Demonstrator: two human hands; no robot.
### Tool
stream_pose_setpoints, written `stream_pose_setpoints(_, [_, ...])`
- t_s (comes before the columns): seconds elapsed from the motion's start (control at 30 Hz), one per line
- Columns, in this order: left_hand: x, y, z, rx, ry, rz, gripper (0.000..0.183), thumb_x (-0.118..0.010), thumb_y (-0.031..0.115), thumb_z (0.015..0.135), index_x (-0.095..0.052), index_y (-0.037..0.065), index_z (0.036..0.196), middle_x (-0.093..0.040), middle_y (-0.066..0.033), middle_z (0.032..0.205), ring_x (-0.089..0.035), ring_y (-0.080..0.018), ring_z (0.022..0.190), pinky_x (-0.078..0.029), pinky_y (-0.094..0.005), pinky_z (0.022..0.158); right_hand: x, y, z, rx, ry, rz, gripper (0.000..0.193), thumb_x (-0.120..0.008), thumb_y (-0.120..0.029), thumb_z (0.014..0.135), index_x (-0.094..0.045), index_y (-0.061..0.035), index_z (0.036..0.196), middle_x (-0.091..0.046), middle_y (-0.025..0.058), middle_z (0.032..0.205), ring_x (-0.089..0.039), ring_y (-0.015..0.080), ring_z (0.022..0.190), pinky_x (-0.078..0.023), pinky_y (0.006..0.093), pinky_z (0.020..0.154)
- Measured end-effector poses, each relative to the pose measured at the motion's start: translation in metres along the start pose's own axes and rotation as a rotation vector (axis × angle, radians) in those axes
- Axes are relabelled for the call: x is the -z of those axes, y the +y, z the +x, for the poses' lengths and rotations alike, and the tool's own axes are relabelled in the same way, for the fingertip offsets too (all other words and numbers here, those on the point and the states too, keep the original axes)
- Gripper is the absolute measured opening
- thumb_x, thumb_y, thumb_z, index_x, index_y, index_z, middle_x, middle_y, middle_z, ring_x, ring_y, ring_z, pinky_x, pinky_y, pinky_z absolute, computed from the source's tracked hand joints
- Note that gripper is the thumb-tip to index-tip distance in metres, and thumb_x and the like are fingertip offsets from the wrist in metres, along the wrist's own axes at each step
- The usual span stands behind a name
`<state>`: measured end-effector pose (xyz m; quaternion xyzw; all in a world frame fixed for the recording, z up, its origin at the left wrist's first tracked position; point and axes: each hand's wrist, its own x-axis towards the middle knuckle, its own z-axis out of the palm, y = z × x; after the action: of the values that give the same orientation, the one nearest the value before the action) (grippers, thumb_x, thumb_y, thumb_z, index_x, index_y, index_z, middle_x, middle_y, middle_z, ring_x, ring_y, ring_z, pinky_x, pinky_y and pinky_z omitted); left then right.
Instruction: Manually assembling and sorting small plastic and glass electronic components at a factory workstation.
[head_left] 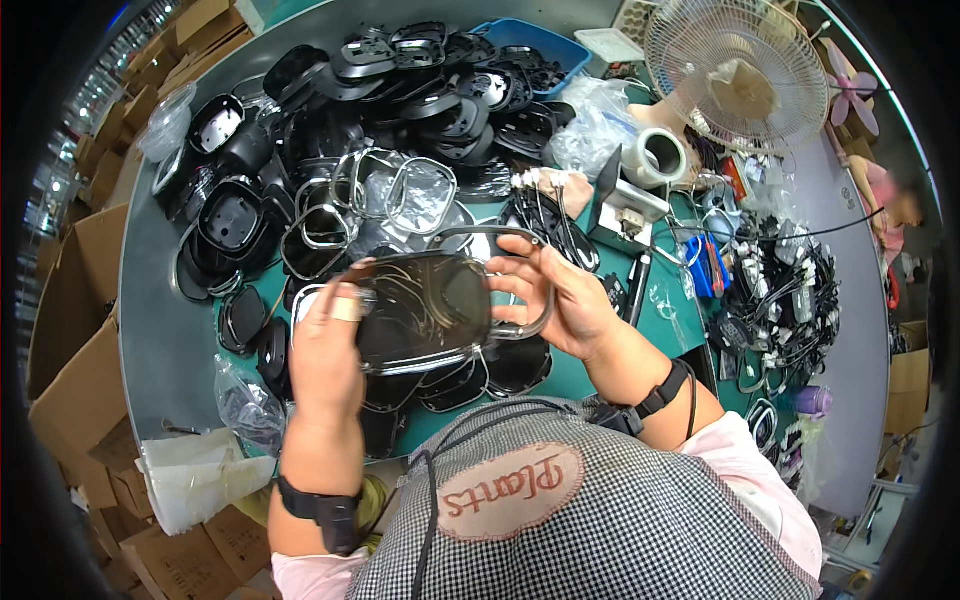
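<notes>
A dark, glossy rounded-rectangular panel (415,312) with a silver rim is held up in front of me. My left hand (335,335) grips its left edge, with a light band round one finger. At the panel's other side, my right hand (565,295) has its fingers curled round a thin silver-grey frame (485,232), rounded like the panel. The panel overlaps part of that frame, so I cannot tell whether the two are joined. Below them lie several dark rounded panels (515,368). More silver frames (420,195) lie loosely stacked just beyond my hands.
Black plastic housings (440,125) are heaped at the back, before a blue bin (550,45). A fan (740,85) stands back right, near a white roll (655,157). Bundled cables (790,300) lie right. Plastic bags (248,405) and cardboard boxes (75,350) are at left.
</notes>
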<state>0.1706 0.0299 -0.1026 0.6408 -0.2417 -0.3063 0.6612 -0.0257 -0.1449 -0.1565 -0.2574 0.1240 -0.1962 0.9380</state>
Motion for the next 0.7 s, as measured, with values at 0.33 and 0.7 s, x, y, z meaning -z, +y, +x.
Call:
stream_pose_setpoints(0.33, [-0.116,-0.027,-0.027,0.199,-0.11,-0.192,0.043,-0.041,0.016,0.101,-0.039,0.004,0.142,-0.055,-0.0132,0.124,-0.057,-0.0193,0.109,-0.048,-0.0305,0.092,0.031,-0.032,-0.051,-0.086,-0.052,0.034,0.06,-0.036,-0.044,0.1,-0.036,0.0011,0.139,-0.049,0.0197,0.134,-0.055,0.0311,0.119,-0.047,0.045,0.1])
stream_pose_setpoints(0.7, [-0.143,-0.018,-0.045,0.375,-0.16,-0.294,0.033,-0.05,0.019,0.096,-0.054,-0.003,0.12,-0.061,-0.0084,0.11,-0.059,-0.0157,0.097,-0.048,-0.0287,0.086,0.03,-0.055,-0.069,0.48,-0.005,-1.759,0.095,-0.083,-0.019,0.062,-0.037,-0.0161,0.144,-0.035,0.0239,0.143,-0.042,0.0369,0.129,-0.036,0.041,0.108])
